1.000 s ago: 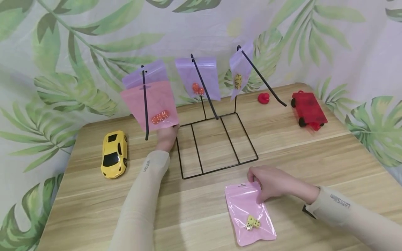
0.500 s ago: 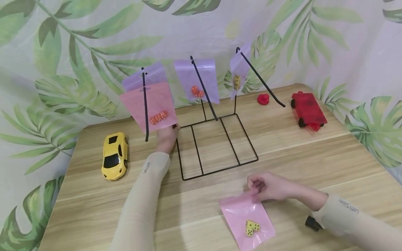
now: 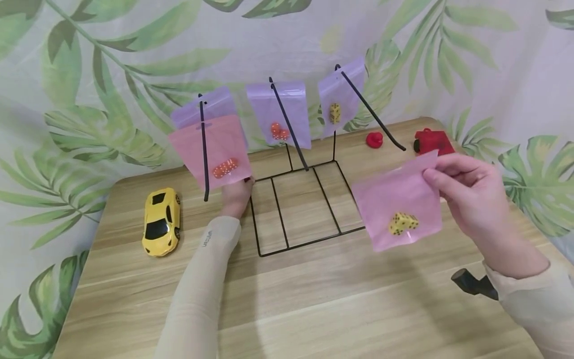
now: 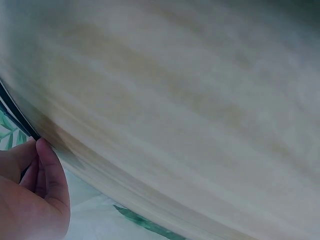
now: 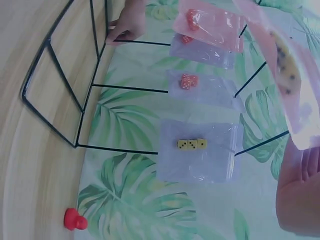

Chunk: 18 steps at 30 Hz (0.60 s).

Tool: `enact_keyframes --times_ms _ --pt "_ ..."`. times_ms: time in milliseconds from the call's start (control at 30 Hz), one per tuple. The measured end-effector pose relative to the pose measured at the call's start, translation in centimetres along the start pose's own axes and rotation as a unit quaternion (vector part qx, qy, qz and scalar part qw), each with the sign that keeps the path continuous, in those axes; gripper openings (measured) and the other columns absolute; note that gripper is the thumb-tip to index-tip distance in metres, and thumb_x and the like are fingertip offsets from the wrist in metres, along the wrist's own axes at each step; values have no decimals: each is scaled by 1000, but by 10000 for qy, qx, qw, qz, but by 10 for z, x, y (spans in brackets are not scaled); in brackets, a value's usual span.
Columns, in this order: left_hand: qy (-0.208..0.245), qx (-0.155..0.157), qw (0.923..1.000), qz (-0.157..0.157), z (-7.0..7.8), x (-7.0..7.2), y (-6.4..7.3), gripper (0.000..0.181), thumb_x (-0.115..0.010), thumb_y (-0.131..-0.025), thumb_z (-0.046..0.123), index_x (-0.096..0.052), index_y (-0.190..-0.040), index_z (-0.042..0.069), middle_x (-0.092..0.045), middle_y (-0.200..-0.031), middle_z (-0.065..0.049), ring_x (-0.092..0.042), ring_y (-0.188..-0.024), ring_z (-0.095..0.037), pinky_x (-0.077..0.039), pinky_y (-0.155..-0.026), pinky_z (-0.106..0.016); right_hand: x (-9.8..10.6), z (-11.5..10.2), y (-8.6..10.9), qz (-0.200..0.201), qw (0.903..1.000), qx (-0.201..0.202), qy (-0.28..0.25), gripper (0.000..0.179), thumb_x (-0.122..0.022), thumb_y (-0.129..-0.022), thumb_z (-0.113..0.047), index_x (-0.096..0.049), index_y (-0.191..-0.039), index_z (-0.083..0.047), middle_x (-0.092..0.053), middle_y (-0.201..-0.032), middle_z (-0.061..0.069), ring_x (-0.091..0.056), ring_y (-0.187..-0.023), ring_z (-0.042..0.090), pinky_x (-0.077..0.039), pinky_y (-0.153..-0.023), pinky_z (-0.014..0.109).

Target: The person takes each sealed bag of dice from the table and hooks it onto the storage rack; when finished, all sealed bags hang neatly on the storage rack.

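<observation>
My left hand (image 3: 236,197) pinches the wire at the back left of a black wire rack (image 3: 288,248), behind the hanging pink bag. In the left wrist view the left thumb and fingertips (image 4: 47,150) meet on the dark wire. My right hand (image 3: 484,209) pinches a pink zip bag (image 3: 376,199) by its upper corner, raised above the table, with yellow dice (image 3: 403,223) inside. The left hook (image 3: 205,149) carries a pink bag (image 3: 188,144) of orange-red dice before a purple bag (image 3: 224,99). Purple bags hang on the middle hook (image 3: 287,117) and right hook (image 3: 372,112).
A yellow toy car (image 3: 162,219) stands left of the rack on the wooden table (image 3: 314,309). Behind right are a small red toy (image 3: 374,140) and a red toy vehicle (image 3: 432,137), partly covered by the right hand and bag. A leaf-print cloth (image 3: 278,45) hangs behind.
My right hand has lifted the pink bag with the yellow dice off the table, up and to the right. The left hand stays at the rack. The right purple bag has swung to face forward.
</observation>
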State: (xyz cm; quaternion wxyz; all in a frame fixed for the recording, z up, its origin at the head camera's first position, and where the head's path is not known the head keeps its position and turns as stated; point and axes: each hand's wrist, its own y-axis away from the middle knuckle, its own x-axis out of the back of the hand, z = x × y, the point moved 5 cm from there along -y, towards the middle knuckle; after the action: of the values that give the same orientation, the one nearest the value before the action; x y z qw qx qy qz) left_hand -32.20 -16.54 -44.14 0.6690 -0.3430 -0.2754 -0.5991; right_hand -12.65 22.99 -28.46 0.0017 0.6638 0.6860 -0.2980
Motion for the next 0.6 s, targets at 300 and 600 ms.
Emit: enact_keyframes --times_ms 300,600 --pt "57 19 10000 -43 1 2 2 15 -61 -93 6 -61 -107 0 -62 -108 -18 -57 -101 -31 -51 -96 -45 3 0 -14 500 9978 -71 -433 27 -50 -88 23 -72 -91 7 -74 -76 11 -66 -59 15 -56 -54 21" --pt "45 224 9997 -127 0 2 2 20 -61 -93 8 -59 -111 0 -61 -113 -19 -57 -106 -32 -49 -101 -46 8 5 -21 642 9972 -182 -346 24 -53 -88 20 -72 -91 7 -75 -79 10 -67 -61 14 -56 -54 20"
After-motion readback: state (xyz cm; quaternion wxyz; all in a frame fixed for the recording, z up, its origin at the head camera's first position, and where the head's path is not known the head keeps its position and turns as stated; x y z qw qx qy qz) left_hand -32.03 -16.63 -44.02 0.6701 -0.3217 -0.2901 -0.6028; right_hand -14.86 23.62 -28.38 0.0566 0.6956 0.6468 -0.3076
